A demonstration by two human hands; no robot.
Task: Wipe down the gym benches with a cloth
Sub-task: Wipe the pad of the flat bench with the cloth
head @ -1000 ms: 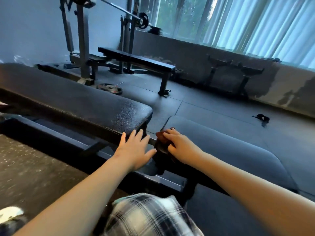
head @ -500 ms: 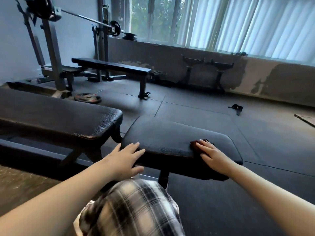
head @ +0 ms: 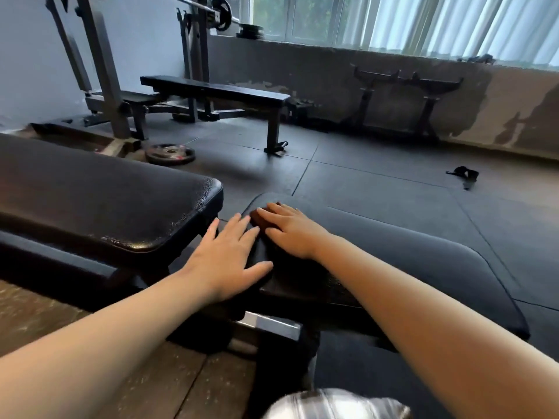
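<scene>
- The left hand (head: 230, 255) lies flat on the near left edge of the dark seat pad (head: 423, 267), fingers spread and straight. Its grip is open and holds nothing.
- The right hand (head: 290, 231) presses palm-down on a dark brown cloth (head: 259, 221). Its fingers are stretched out over the cloth, so the grip is open and flat rather than curled round it.
- The cloth sits at the far left corner of the seat pad, mostly covered by the right hand, with only a bit showing under the fingertips.
- The two hands are just beside each other, thumbs nearly meeting.
- Just left of the seat pad is the longer back pad (head: 106, 201) of the same bench, its black cover cracked and shiny at the end.
- A silver frame bar (head: 272, 325) shows beneath the gap between the pads.
- Further off stands a flat bench (head: 217, 89) by a grey rack (head: 102, 71) carrying a barbell (head: 193, 1).
- A weight plate (head: 170, 153) lies on the floor near the rack. Its red markings are too small to read.
- A black strap (head: 462, 175) lies on the floor mats to the right.
- Pale curtains (head: 453, 22) hang at the window.
</scene>
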